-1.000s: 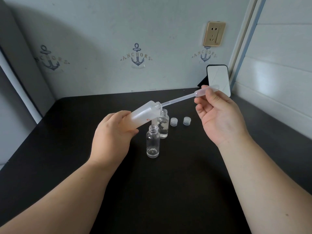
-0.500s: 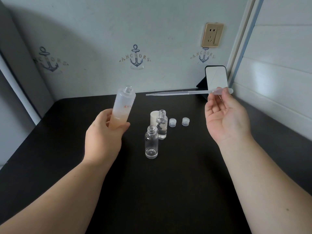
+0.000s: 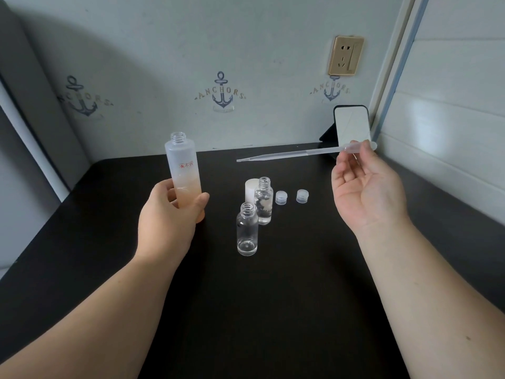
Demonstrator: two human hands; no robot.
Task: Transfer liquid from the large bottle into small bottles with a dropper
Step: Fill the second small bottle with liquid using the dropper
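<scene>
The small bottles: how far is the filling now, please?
Done: all bottles uncapped; the rear small bottle seems to hold some liquid. In hand: left hand holds the large bottle upright, right hand pinches the dropper. Left: the front small bottle looks nearly empty.

one large bottle (image 3: 183, 170), two small bottles (image 3: 247, 232) (image 3: 263, 201), one dropper (image 3: 300, 154), three caps (image 3: 281, 197) (image 3: 302, 196) (image 3: 250, 188)

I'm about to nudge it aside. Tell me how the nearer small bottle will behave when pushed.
The nearer small bottle looks nearly empty, so probably light and quick to slide. It stands tall on a narrow base, so a high push may tip it. Round-bodied and uncapped, it would likely roll.
</scene>
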